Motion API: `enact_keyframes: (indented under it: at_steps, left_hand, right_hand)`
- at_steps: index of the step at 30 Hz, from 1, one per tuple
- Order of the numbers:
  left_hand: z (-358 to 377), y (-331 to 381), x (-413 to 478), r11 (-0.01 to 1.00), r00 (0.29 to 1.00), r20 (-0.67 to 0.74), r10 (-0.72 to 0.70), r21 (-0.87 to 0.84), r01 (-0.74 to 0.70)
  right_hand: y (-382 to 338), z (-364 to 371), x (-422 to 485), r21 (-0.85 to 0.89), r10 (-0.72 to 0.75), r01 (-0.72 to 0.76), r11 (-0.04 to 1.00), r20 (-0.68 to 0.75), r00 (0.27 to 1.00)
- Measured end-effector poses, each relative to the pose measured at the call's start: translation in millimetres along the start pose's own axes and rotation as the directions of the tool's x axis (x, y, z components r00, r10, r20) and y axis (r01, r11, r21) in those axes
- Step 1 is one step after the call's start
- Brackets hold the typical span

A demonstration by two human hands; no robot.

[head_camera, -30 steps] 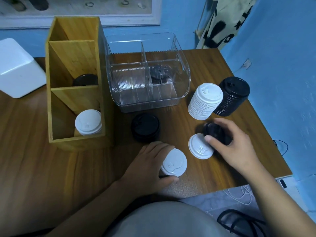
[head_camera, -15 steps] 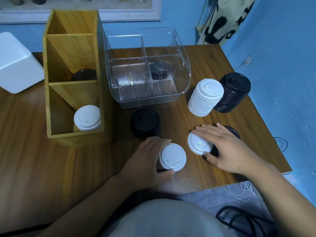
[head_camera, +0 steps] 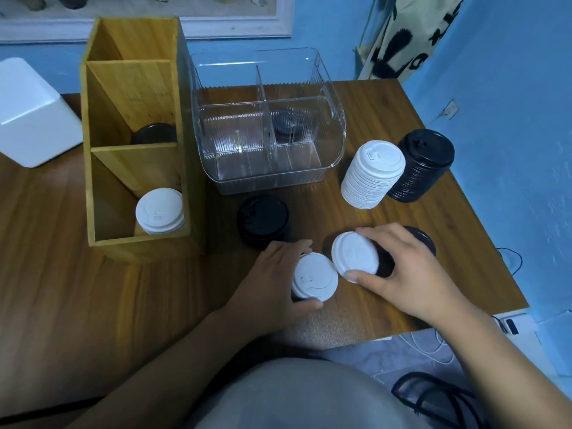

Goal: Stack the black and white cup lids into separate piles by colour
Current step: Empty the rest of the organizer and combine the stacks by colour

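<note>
A tall white lid stack and a tall black lid stack lean side by side at the right of the table. My left hand is shut on a short white lid pile near the front edge. My right hand grips a single white lid, tilted up on edge right beside that pile. Under this hand lie black lids, mostly hidden. Another short black lid pile sits in the middle.
A wooden divided box at the left holds white lids in front and black lids behind. A clear plastic organiser with a black lid inside stands behind the middle. A white box is far left. Cables lie on the floor.
My right hand left the black lids, took hold of the loose white lid and tilted it up toward the white pile. My left hand stayed on that pile.
</note>
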State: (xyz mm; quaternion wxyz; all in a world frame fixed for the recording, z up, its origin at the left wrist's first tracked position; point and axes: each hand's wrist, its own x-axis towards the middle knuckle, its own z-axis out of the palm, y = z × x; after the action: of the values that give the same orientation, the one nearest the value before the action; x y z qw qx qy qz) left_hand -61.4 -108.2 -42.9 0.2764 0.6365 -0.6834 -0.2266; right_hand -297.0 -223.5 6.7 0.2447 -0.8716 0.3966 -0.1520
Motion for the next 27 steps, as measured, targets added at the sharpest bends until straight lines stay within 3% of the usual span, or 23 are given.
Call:
enact_keyframes:
  at_steps: [4,9,21,27]
  left_hand:
    - [-2.0,-7.0,-0.5,0.998,0.999,0.037,0.034,-0.056,-0.032]
    - [-1.3,-7.0,-3.8,0.995,0.999,0.029,0.02,-0.095,-0.017]
    - [-1.9,-14.2,-7.1,0.992,0.992,0.051,0.112,-0.067,-0.108]
    - [-5.3,-9.7,-12.5,0.989,0.989,0.067,0.133,-0.076,-0.128]
  right_hand:
    - [-22.7,18.9,-2.2,0.059,-0.056,0.051,0.997,0.077,0.995]
    - [-35.8,34.0,2.7,-0.006,-0.094,0.095,0.995,0.132,0.987]
    - [-40.9,46.0,6.5,-0.06,-0.032,0.044,0.997,0.187,0.982]
    - [-46.7,41.4,10.9,-0.135,-0.021,0.062,0.989,0.284,0.958]
